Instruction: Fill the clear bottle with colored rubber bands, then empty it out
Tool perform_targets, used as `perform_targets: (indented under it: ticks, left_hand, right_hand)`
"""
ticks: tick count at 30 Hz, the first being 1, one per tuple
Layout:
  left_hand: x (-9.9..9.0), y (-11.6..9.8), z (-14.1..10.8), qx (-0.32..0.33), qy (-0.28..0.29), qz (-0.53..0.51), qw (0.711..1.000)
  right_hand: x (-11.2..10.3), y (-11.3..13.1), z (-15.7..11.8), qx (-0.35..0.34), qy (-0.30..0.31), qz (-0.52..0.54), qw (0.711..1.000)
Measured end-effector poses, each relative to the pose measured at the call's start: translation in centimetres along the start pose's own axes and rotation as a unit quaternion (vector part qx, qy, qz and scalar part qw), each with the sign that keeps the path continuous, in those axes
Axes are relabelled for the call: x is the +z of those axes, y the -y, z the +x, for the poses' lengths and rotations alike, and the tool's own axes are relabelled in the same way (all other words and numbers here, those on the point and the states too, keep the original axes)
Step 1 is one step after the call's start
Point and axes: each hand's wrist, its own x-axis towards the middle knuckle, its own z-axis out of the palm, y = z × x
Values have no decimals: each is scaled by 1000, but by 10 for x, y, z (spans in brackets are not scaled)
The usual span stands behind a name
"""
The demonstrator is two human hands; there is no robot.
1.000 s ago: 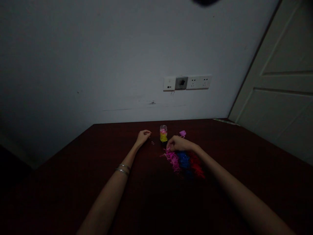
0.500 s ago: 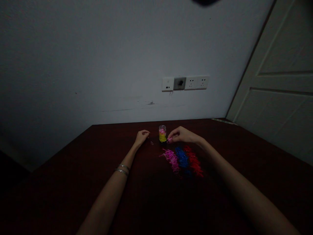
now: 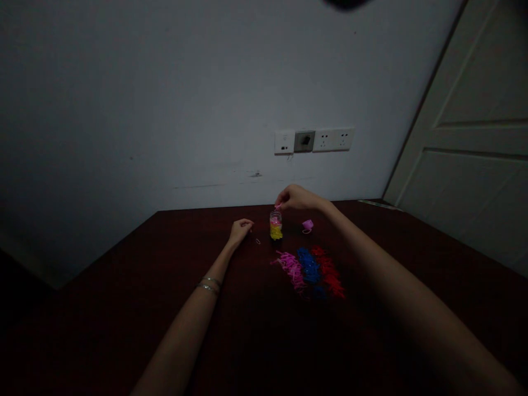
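Observation:
A small clear jar (image 3: 276, 225) stands upright on the dark table, with yellow rubber bands low in it and pink ones above. Over its mouth is my right hand (image 3: 296, 198), its fingers pinched on pink rubber bands (image 3: 278, 207). My left hand (image 3: 240, 231) rests on the table left of the jar, fingers curled closed; anything inside them is too small to make out. Between that hand and the jar lies one pale loop (image 3: 258, 241). Nearer me are heaps of pink bands (image 3: 292, 269), blue bands (image 3: 308, 265) and red bands (image 3: 329, 272), side by side.
A small pink object (image 3: 307, 225), looking like a cap with a loop, lies right of the jar beneath my right forearm. Behind the table (image 3: 198, 220) rises a pale wall with sockets (image 3: 333, 139). A panelled door (image 3: 466, 137) is at the right.
My right hand has risen from the table beside the jar to above its mouth, carrying pink bands. The pink cap-like object now shows on the table. My left hand has stayed put.

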Motion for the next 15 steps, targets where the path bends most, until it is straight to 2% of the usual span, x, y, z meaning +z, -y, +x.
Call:
perform_targets:
  ticks: [5,15]
  left_hand:
    - [0,2,2,3,0,-3,1000]
    - [1,7,5,9,-2,1,1000]
  right_hand:
    - [0,9,12,8,52,-93,994]
    - [1,9,18,20,81,-93,992]
